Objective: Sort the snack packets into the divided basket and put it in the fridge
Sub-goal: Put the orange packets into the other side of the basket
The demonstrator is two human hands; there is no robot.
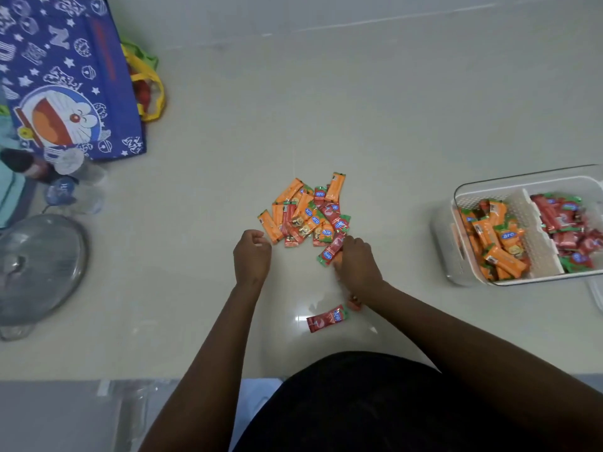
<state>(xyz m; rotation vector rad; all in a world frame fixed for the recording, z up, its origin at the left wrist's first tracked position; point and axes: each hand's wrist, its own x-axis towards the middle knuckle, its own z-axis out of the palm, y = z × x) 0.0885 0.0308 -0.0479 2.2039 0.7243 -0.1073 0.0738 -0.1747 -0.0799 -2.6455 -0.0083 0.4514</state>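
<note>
Right hand (357,264) grips red packets (331,251) at the pile (306,212) edge; left hand (252,256) curled, empty. Keep only reds in that fist, drop them in the divided basket's (463,194) right half, well to the right.

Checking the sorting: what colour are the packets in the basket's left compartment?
Orange, with green ends and blue logos, left of the basket divider; head view.

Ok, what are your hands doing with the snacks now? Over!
Left hand curled, holding nothing. Right hand gripping packets at the mixed pile. Divided basket part filled, orange left, red right. One red packet lies alone nearby. Nothing blocking.
</note>
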